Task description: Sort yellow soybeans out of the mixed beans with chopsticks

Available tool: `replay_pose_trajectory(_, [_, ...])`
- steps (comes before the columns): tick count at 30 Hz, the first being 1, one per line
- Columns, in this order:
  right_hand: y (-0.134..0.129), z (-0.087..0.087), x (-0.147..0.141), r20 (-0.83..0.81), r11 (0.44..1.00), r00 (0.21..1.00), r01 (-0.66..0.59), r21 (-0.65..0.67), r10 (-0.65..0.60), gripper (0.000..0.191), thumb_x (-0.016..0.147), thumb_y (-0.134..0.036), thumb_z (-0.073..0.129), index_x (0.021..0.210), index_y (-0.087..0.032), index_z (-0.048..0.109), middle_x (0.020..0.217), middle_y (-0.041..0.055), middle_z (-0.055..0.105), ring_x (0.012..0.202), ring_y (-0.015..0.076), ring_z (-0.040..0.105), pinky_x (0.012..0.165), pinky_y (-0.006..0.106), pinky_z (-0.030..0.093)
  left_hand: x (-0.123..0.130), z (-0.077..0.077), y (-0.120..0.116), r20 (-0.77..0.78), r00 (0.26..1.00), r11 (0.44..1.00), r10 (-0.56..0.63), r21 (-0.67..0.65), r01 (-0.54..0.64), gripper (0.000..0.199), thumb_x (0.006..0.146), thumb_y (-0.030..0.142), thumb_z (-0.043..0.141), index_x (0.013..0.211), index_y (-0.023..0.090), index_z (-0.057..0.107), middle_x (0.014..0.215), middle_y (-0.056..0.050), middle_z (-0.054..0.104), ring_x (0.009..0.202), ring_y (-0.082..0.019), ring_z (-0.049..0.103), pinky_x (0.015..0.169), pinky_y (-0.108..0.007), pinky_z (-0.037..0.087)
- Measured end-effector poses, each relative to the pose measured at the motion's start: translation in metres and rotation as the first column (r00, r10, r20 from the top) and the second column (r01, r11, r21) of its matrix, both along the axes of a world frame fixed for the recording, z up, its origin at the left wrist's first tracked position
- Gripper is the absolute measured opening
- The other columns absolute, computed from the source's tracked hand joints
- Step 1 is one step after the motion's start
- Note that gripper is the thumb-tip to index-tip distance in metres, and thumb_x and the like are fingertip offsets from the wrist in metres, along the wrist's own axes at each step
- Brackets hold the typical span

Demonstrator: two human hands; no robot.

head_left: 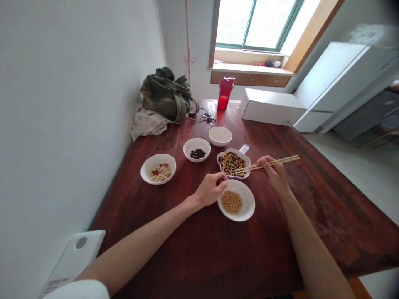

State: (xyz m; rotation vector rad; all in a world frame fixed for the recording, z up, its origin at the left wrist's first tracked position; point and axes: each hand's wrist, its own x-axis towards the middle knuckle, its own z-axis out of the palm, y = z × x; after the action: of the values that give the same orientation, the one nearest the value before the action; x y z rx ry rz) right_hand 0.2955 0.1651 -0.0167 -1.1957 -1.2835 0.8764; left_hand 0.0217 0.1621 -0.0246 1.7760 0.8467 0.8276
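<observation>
Wooden chopsticks (285, 159) are held in my right hand (274, 172), their tips among the mixed dark and yellow beans in a purple-rimmed dish (217, 162) with a short handle. My left hand (212, 189) has its fingers closed on the rim of a white bowl (248, 202) that holds yellow beans (231, 202). This bowl stands just in front of the dish. Behind my left hand is a white bowl (187, 148) with black beans (198, 154). Further left, another white bowl (145, 170) contains pale and reddish nut pieces (160, 172).
A white bowl (220, 136) stands behind the dish. At the back of the wooden table (174, 245) are a green bag (168, 93), a cloth (148, 121), keys (208, 118), a red bottle (225, 94) and a white box (272, 106). A wall runs along the left.
</observation>
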Motion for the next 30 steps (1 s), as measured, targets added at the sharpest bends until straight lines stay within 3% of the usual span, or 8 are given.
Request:
replay_pose_trajectory(9, [-0.005,0.017,-0.001,-0.175,0.996,0.984,0.0,0.094,0.016,0.031,0.093,-0.049,0.063,0.074,-0.025,0.063,0.078,0.0043,0.067,0.08,0.0249,0.073,0.068,0.039,0.064,-0.001,0.001,0.0,-0.004,1.0,1.0,0.009,-0.008,-0.009,0.021,0.093,0.026,0.055,0.086,0.013,0.07,0.075,-0.002,0.067,0.066,-0.012,0.057,0.061,-0.023,0.04])
replay_pose_trajectory(14, [-0.018,0.031,-0.007,-0.171,0.983,0.969,-0.184,-0.011,0.18,0.035,0.092,-0.053,0.06,0.071,-0.025,0.058,0.071,0.0056,0.061,0.082,0.0287,0.072,0.068,0.044,0.064,-0.001,0.001,-0.001,-0.009,1.0,1.0,0.01,-0.017,-0.01,0.022,0.093,0.027,0.055,0.087,0.013,0.07,0.074,-0.001,0.066,0.065,-0.012,0.055,0.06,-0.022,0.039])
replay_pose_trajectory(17, [-0.019,0.033,-0.011,-0.184,0.977,0.963,-0.209,-0.035,0.199,0.033,0.092,-0.051,0.061,0.071,-0.025,0.06,0.073,0.0057,0.062,0.083,0.0286,0.072,0.07,0.044,0.064,-0.001,0.002,-0.001,-0.008,1.0,1.0,0.005,-0.016,-0.005,0.022,0.094,0.027,0.055,0.086,0.013,0.07,0.073,-0.001,0.065,0.065,-0.012,0.055,0.06,-0.022,0.039])
replay_pose_trajectory(21, [-0.009,0.023,-0.01,-0.229,0.999,0.973,-0.031,0.027,0.036,0.03,0.094,-0.047,0.062,0.074,-0.024,0.062,0.076,0.0034,0.063,0.079,0.0236,0.072,0.072,0.039,0.064,-0.001,0.002,-0.001,-0.002,1.0,1.0,0.004,-0.013,-0.004,0.022,0.094,0.027,0.055,0.086,0.013,0.07,0.074,-0.002,0.066,0.065,-0.012,0.056,0.06,-0.023,0.04])
replay_pose_trajectory(25, [0.0,0.008,-0.004,-0.081,0.975,0.977,0.203,0.089,-0.196,0.031,0.094,-0.051,0.062,0.079,-0.024,0.066,0.076,0.002,0.068,0.074,0.0206,0.07,0.071,0.035,0.063,-0.001,0.0,0.0,-0.007,1.0,1.0,0.0,-0.004,0.0,0.021,0.094,0.025,0.055,0.086,0.013,0.07,0.075,-0.002,0.066,0.066,-0.012,0.056,0.061,-0.023,0.04])
replay_pose_trajectory(30, [0.002,0.001,-0.004,0.131,0.952,0.95,0.262,0.156,-0.283,0.032,0.095,-0.049,0.062,0.077,-0.023,0.067,0.076,0.0023,0.071,0.076,0.0216,0.071,0.071,0.034,0.061,0.0,-0.002,0.0,-0.006,1.0,1.0,0.005,0.0,-0.005,0.021,0.094,0.026,0.055,0.086,0.013,0.069,0.075,-0.002,0.067,0.066,-0.013,0.057,0.061,-0.023,0.04])
